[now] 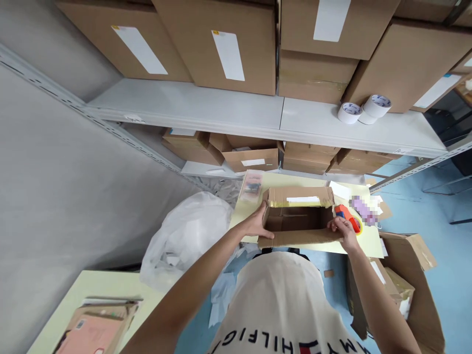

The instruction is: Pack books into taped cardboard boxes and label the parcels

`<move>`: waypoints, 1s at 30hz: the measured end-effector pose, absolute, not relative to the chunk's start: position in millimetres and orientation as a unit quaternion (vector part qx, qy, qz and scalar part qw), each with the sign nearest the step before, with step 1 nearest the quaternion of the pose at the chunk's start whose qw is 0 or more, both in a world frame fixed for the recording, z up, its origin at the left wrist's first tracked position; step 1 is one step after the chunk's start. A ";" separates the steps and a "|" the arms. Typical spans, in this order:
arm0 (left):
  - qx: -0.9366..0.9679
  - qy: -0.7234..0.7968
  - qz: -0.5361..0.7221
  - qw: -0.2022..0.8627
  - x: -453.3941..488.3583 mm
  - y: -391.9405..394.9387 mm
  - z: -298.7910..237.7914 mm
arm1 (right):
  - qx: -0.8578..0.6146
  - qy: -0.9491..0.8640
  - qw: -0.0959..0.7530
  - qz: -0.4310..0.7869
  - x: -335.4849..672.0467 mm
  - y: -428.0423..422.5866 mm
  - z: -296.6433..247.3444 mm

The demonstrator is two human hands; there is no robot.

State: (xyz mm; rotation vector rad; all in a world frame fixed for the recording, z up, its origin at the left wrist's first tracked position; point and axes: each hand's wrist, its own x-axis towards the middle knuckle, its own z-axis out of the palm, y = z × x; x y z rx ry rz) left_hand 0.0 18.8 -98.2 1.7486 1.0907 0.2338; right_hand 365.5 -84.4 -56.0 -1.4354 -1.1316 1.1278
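Note:
An open cardboard box (300, 238) rests on the pale yellow table, its top facing up and its inside looking bare. My left hand (257, 224) grips the box's left end, thumb over the near flap. At the right end, my right hand (344, 232) has its fingers curled on the box's edge; some fingertips are hidden. Just behind that hand lies a red tape dispenser (341, 211) with a roll of yellowish tape. A white label (303, 199) shows on the far flap.
Ahead stands a grey shelf (236, 105) with large cartons (236, 54) and white tape rolls (349, 112). A plastic bag (191, 231) bulges left of the table (239, 215). A big open carton (424, 290) sits on the floor at right. Pink packets (92, 334) lie on another table lower left.

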 end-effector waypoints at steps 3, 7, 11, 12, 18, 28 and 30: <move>0.757 0.429 0.041 0.491 4.0 13.9 -94.8 | -0.600 -0.617 0.303 0.409 392.0 -80.7 -54.1; 0.773 0.449 0.021 0.447 12.5 9.6 -93.7 | -0.587 -0.754 0.186 0.229 410.0 -57.7 -58.1; 0.773 0.460 0.045 0.435 19.8 12.0 -94.3 | -0.586 -0.785 0.155 0.127 406.1 -21.0 -55.3; 0.771 0.463 0.046 0.434 21.1 12.8 -94.1 | -0.590 -0.784 0.150 0.117 403.7 -10.9 -53.2; 0.772 0.474 0.042 0.420 23.8 12.6 -92.2 | -0.634 -0.750 0.135 0.130 401.7 52.9 -52.5; 0.712 0.518 0.139 0.454 23.9 5.6 -99.1 | -0.645 -0.589 0.327 0.361 436.9 46.1 -97.7; 0.687 0.544 0.165 0.452 29.9 3.1 -100.4 | -0.645 -0.577 0.349 0.359 436.7 29.9 -104.2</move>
